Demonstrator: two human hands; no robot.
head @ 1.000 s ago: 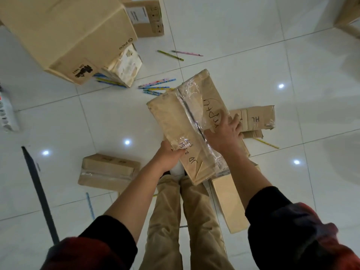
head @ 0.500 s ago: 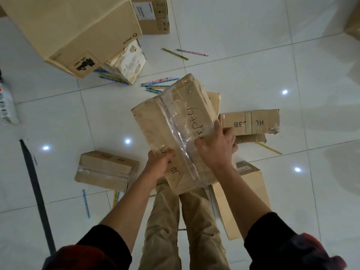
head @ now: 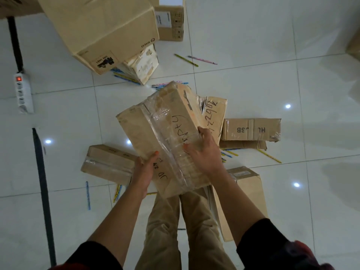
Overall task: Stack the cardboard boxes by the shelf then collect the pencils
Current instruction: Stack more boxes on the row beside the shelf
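I hold a taped cardboard box (head: 165,129) with handwriting on it, lifted above the white tiled floor. My left hand (head: 144,170) grips its near left edge, and my right hand (head: 204,151) grips its right side over the clear tape. Under it lies another written-on box (head: 214,112). More boxes lie around my legs: one at the left (head: 109,162), one at the right (head: 251,129), one by my right leg (head: 245,193). Coloured pencils (head: 194,59) are scattered on the floor, some near the right box (head: 229,152).
A large tilted box (head: 101,30) leans over a small pale box (head: 144,64) at the top left, with another box (head: 171,22) behind. A white power strip (head: 23,92) and black cable lie at the left. A blue pencil (head: 88,195) lies by my left foot.
The held box has swung leftward and lifted slightly, uncovering the written-on box beneath it. The view has shifted, bringing the power strip into sight at the left.
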